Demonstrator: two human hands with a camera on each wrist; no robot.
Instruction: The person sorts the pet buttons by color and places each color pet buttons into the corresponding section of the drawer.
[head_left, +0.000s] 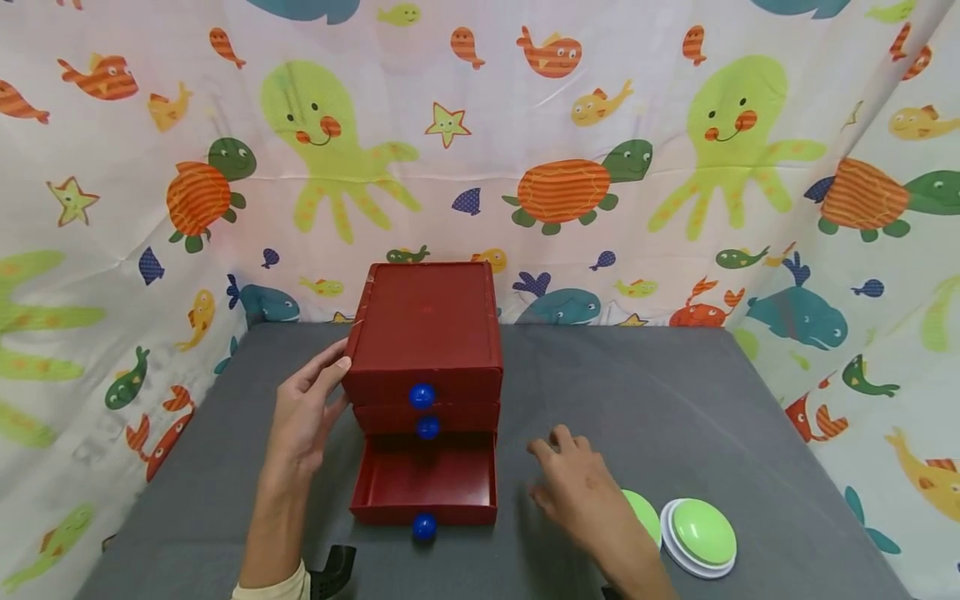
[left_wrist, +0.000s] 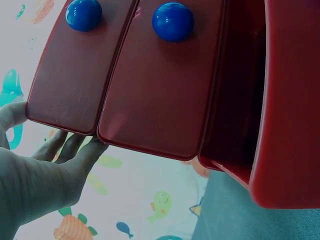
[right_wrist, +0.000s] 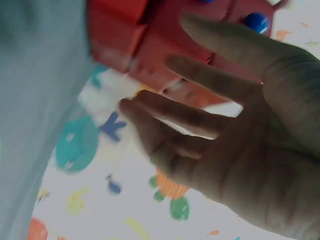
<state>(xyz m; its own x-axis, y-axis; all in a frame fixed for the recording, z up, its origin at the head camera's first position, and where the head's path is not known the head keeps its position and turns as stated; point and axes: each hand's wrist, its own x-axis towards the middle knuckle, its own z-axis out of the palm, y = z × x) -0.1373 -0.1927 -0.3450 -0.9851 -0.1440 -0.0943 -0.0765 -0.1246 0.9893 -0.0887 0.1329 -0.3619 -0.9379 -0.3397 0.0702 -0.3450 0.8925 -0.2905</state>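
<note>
A small red drawer cabinet (head_left: 425, 321) stands on the grey table, with round blue knobs on its fronts. Its bottom drawer (head_left: 427, 479) is pulled out, showing a red inner floor, while the two drawers above sit closed. My left hand (head_left: 303, 408) holds the cabinet's upper left side, thumb near the front top corner and fingers along the side wall; in the left wrist view those fingers are partly hidden behind it. To the right of the cabinet, my right hand (head_left: 581, 492) hovers apart from it, fingers loosely bent and holding nothing, the palm showing in the right wrist view.
Two round green push buttons lie at the front right: one with a white base (head_left: 703, 533), the other (head_left: 643, 512) partly behind my right forearm. A curtain (head_left: 480, 125) printed with sea animals borders the table (head_left: 615, 383) at the back and sides.
</note>
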